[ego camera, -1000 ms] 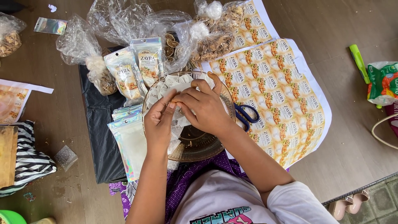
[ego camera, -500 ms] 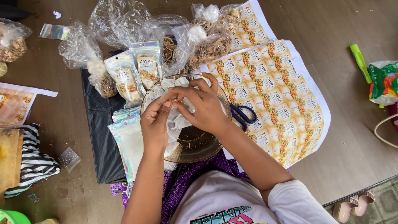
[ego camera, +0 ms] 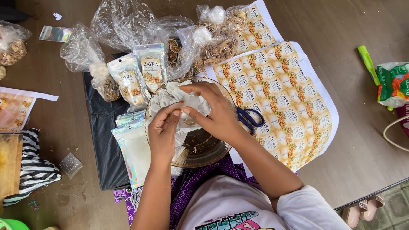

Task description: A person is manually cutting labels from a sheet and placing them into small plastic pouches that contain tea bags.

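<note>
While both hands meet over a round metal dish (ego camera: 203, 150), the left hand (ego camera: 162, 133) and the right hand (ego camera: 213, 110) pinch a small white paper sachet (ego camera: 192, 104) between thumb and fingertips, fingers closed on it, holding it just above a heap of similar white sachets (ego camera: 166, 96) lying in the dish. Blue-handled scissors (ego camera: 249, 118) rest just beside the dish on the right, on a printed sheet of labels (ego camera: 285, 98). Two filled, labelled pouches (ego camera: 138, 72) stand behind the dish, with shiny empty pouches (ego camera: 132, 145) stacked to its left on black plastic sheet (ego camera: 100, 127). Clear bags of dried pieces (ego camera: 213, 40) lie at the back, on the brown floor
</note>
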